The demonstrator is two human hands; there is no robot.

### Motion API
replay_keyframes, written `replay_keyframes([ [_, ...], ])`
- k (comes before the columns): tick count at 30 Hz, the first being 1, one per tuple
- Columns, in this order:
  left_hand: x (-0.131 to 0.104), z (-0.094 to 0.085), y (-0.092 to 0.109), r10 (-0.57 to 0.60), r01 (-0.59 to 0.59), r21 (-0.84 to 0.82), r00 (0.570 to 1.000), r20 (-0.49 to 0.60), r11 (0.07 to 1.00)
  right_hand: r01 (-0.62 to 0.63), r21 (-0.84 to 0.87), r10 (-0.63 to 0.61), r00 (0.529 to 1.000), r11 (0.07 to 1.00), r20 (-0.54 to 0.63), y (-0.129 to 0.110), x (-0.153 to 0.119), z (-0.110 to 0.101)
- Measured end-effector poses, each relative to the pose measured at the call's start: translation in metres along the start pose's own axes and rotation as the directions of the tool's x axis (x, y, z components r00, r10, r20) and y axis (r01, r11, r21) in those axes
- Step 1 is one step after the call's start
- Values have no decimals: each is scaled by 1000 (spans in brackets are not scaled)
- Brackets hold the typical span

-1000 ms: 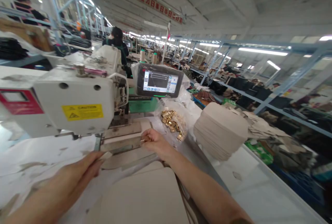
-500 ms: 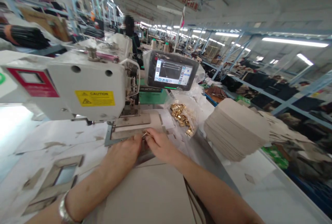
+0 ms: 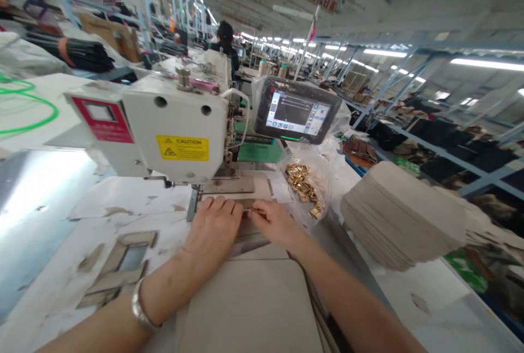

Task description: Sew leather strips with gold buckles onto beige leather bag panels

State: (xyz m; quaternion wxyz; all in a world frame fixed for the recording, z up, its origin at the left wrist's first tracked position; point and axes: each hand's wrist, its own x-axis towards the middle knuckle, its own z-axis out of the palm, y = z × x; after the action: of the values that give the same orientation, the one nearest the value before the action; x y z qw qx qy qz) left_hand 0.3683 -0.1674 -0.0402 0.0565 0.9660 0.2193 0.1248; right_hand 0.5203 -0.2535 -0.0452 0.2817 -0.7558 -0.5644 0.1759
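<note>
Just in front of the sewing machine (image 3: 176, 129), my left hand (image 3: 216, 225) lies palm down, fingers stretched over the near part of the clamp frame (image 3: 191, 204) and the beige material under it. Close beside it, my right hand (image 3: 273, 223) has thumb and fingertips pinched together at the edge of this work. What they grip is too small and covered to name. Below my wrists rests a stack of beige panels (image 3: 249, 304) with rounded corners. Part of a beige piece (image 3: 262, 185) shows at the metal plate (image 3: 229, 185) under the machine head.
A clear bag of gold metal fittings (image 3: 303, 184) lies right of the clamp, below the control screen (image 3: 295, 110). A tall pile of beige panels (image 3: 393, 216) stands at right. A frame-shaped template (image 3: 118, 265) lies at left. A co-worker (image 3: 225, 42) sits beyond.
My left hand has gone from bunched fingers to lying spread over the clamp. My right hand still pinches, slightly apart from it. The whole view has shifted, moving everything rightward in the picture.
</note>
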Motion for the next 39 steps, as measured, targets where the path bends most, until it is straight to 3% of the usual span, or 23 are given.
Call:
replay_keyframes([
  [3,1,12,-7,122,-96,172,981,-149,980,-223,222,201,972,949,118,12,18,-5],
  [5,3,25,-13,131,-108,153,980,-149,982,-406,346,340,910,846,237,19,29,-13],
  [7,5,38,-20,90,-75,118,987,-130,990,-530,366,419,841,765,342,24,40,-23],
  [12,6,47,-26,26,-12,123,994,-110,992,-598,232,414,738,767,533,30,70,-48],
  [16,3,47,-24,-2,18,143,994,-114,990,-607,154,395,667,779,632,29,89,-50],
  [23,-2,56,-30,-13,43,174,985,-172,984,-585,199,400,727,786,557,24,91,-36],
  [31,0,53,-37,-31,52,140,989,-146,989,-571,170,420,745,803,518,25,95,-37],
  [39,3,48,-39,-13,27,107,992,-129,994,-419,-14,388,826,908,409,24,90,-39],
])
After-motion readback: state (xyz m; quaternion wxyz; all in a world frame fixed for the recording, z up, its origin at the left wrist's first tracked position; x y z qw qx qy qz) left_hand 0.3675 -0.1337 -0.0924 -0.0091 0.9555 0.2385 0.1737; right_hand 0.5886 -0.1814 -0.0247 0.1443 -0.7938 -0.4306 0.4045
